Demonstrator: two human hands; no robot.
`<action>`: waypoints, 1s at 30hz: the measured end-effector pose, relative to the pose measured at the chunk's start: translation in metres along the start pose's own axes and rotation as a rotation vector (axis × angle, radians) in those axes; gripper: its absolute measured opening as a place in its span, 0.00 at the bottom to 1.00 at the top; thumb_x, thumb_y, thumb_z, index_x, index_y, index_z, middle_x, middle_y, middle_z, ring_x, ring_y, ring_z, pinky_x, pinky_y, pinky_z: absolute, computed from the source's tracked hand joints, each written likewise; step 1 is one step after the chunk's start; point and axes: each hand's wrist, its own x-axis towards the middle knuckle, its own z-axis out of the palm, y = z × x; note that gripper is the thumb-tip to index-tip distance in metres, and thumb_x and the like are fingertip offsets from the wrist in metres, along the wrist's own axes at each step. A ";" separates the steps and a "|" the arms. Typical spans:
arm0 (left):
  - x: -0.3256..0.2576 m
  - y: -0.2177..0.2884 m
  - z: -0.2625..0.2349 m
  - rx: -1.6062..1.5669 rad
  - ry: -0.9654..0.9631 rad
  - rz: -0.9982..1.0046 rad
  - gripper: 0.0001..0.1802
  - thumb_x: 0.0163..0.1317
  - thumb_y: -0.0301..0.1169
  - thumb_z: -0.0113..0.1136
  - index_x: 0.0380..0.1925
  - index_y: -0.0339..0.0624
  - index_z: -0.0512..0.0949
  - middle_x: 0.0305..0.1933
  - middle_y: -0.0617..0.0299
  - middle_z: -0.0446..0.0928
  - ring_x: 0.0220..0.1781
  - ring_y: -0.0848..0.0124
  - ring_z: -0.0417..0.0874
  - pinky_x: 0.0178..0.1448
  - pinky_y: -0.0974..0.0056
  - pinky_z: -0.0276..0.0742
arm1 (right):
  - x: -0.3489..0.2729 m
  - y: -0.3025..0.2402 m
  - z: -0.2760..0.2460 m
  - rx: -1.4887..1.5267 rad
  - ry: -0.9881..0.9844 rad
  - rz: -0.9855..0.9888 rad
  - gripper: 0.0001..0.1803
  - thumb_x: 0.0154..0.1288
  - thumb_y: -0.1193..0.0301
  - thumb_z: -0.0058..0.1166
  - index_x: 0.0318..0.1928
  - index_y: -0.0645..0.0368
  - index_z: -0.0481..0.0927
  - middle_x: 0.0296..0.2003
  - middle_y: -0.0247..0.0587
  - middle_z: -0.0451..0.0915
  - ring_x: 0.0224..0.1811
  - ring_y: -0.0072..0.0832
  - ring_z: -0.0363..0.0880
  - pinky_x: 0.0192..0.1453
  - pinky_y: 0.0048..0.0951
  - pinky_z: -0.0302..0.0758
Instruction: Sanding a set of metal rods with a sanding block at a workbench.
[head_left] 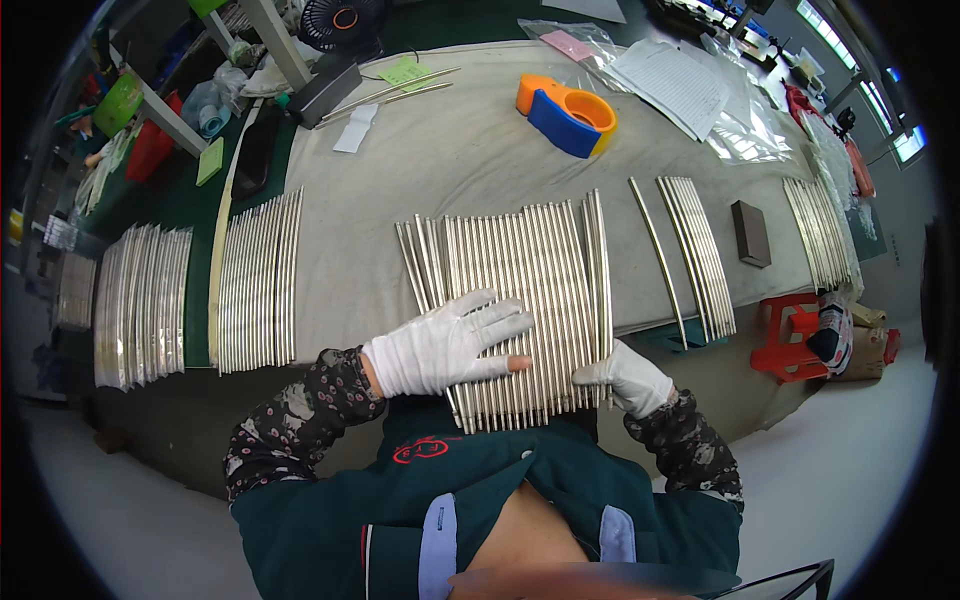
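A row of slim, shiny metal rods (510, 262) lies side by side in front of me, with the near ends reaching past the table edge over my lap. My left hand (440, 347), in a white glove with the thumb tip bare, rests flat across the rods with its fingers stretched out. At the row's right edge, my gloved right hand (636, 380) grips the outermost rods near their close ends, the thumb on top and the other fingers mostly hidden. A few rods on the left and right sides of the row lie slightly askew.
More rods lie in a left group (258, 285), a wrapped stack (145, 305) farther left, and a right group (697, 258). A dark block (750, 234) sits beside them. Behind stand an orange-and-blue tape dispenser (567, 115), papers (672, 85) and a fan (342, 20).
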 end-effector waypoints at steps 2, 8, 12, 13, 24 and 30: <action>0.031 -0.003 -0.005 0.024 0.025 0.065 0.26 0.54 0.27 0.54 0.56 0.55 0.69 0.63 0.50 0.68 0.64 0.53 0.70 0.66 0.46 0.64 | 0.009 0.003 0.008 -0.037 -0.119 0.050 0.29 0.57 0.80 0.58 0.62 0.62 0.70 0.52 0.35 0.78 0.51 0.24 0.77 0.58 0.27 0.74; 0.074 -0.006 0.003 0.119 0.056 0.279 0.28 0.56 0.29 0.54 0.60 0.57 0.68 0.45 0.56 0.75 0.48 0.57 0.77 0.63 0.50 0.67 | 0.011 0.007 0.012 0.036 -0.441 0.081 0.30 0.57 0.65 0.63 0.57 0.69 0.71 0.47 0.54 0.80 0.51 0.42 0.80 0.59 0.40 0.75; 0.092 -0.005 0.014 0.242 0.255 0.359 0.24 0.61 0.33 0.51 0.60 0.52 0.67 0.21 0.65 0.71 0.21 0.64 0.74 0.26 0.62 0.67 | -0.018 -0.011 -0.007 -0.063 -0.323 0.088 0.34 0.55 0.60 0.61 0.57 0.69 0.70 0.46 0.55 0.80 0.50 0.46 0.80 0.59 0.43 0.76; 0.096 -0.002 0.003 0.196 0.312 0.345 0.23 0.60 0.33 0.54 0.57 0.49 0.68 0.22 0.63 0.72 0.22 0.61 0.75 0.26 0.60 0.69 | -0.029 -0.017 -0.010 -0.030 -0.294 0.060 0.35 0.55 0.59 0.61 0.58 0.69 0.69 0.48 0.55 0.79 0.50 0.47 0.80 0.60 0.42 0.76; 0.094 -0.086 -0.067 -0.686 0.772 -0.176 0.31 0.47 0.24 0.63 0.53 0.37 0.65 0.44 0.58 0.77 0.45 0.71 0.80 0.49 0.64 0.76 | 0.041 -0.161 0.060 -0.402 -0.037 -0.508 0.36 0.73 0.42 0.26 0.31 0.61 0.74 0.19 0.38 0.73 0.11 0.32 0.71 0.14 0.29 0.71; 0.075 -0.096 -0.086 -1.160 0.728 -0.333 0.39 0.48 0.26 0.70 0.60 0.38 0.62 0.45 0.65 0.75 0.45 0.77 0.76 0.53 0.70 0.74 | 0.125 -0.086 0.044 -0.643 0.347 -1.027 0.22 0.53 0.69 0.67 0.46 0.63 0.74 0.35 0.36 0.79 0.37 0.23 0.78 0.44 0.25 0.76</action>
